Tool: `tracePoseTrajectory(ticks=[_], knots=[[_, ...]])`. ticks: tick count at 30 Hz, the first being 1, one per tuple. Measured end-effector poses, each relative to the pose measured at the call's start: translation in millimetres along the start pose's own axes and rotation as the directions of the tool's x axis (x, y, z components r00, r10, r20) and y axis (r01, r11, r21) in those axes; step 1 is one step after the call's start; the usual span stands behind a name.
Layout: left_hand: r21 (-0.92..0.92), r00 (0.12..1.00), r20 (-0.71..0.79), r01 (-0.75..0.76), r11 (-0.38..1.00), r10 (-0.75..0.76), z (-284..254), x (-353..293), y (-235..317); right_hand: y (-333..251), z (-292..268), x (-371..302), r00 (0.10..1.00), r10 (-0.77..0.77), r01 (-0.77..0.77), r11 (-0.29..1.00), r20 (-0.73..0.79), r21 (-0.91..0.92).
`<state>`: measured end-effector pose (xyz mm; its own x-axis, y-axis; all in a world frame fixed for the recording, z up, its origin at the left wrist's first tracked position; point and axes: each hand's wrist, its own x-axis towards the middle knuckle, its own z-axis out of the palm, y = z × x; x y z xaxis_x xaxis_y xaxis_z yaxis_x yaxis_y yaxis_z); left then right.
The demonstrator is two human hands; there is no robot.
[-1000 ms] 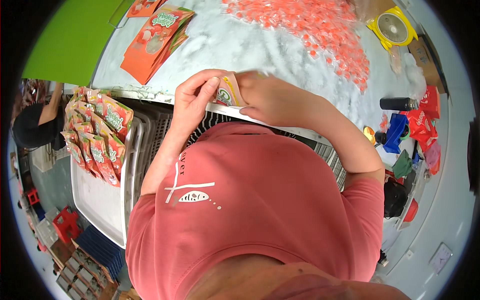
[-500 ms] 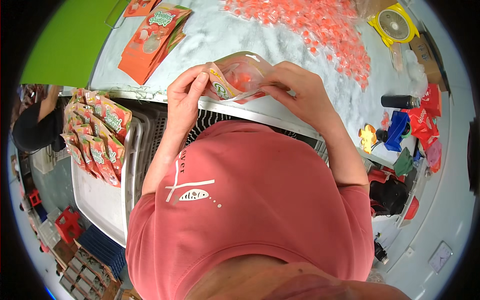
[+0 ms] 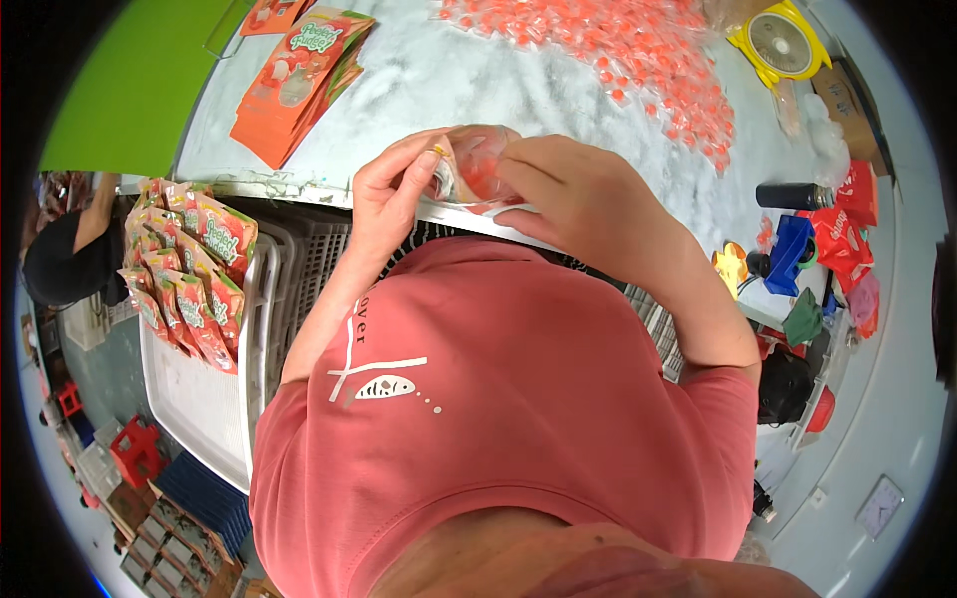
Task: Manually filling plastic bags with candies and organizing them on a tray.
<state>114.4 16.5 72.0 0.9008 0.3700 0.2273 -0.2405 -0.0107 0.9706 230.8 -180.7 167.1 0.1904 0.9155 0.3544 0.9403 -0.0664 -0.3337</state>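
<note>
Just above the table's near edge I hold a red and clear plastic pouch (image 3: pixel 477 171), its mouth spread, with small red wrapped pieces showing inside. My left hand (image 3: pixel 384 194) is closed on the pouch's left edge, thumb against the printed front. My right hand (image 3: pixel 578 194) has its fingers bent over the right side and rim; the fingertips are partly hidden by the hand and film. Beyond them a heap of small red wrapped candies (image 3: pixel 608 60) covers the far right of the table (image 3: pixel 419 90). A stack of flat red pouches (image 3: pixel 299 85) lies at the far left.
Left of me, filled red pouches (image 3: pixel 204 264) stand in rows in a white plastic tray (image 3: pixel 199 399). A yellow fan (image 3: pixel 780 45), black bottle (image 3: pixel 793 196) and blue tape dispenser (image 3: pixel 793 254) are at the right. Another person's dark sleeve (image 3: pixel 60 259) shows at the far left.
My right hand has moved left and curled over the pouch's rim, narrowing its mouth. My left hand has shifted slightly right, and the pouch has turned, hiding more of its printed front.
</note>
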Motion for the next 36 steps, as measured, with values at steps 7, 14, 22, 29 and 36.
tracePoseTrajectory(ticks=[7,14,22,29,36], knots=[[0.040,0.999,-0.028,-0.019,0.999,0.020,19.0,0.8,-7.5,-2.5,-5.5,20.1,0.898,-0.072,0.222,0.926,0.434,-0.305],[-0.009,0.993,0.006,0.119,0.993,-0.119,23.7,2.7,-10.8,26.2,3.9,35.0,0.812,0.004,-0.205,0.938,0.583,0.279],[-0.195,0.976,0.048,0.216,0.957,-0.210,19.3,4.6,-12.8,32.2,37.2,21.9,0.883,-0.176,0.130,0.983,0.435,0.133],[-0.237,0.976,0.096,0.212,0.948,-0.194,22.7,4.4,-22.0,28.4,32.3,26.1,0.841,-0.018,-0.058,0.991,0.540,0.123],[-0.246,0.978,0.117,0.199,0.949,-0.175,12.7,2.9,-14.4,19.2,36.8,20.1,0.943,-0.081,0.078,0.997,0.322,0.023]])
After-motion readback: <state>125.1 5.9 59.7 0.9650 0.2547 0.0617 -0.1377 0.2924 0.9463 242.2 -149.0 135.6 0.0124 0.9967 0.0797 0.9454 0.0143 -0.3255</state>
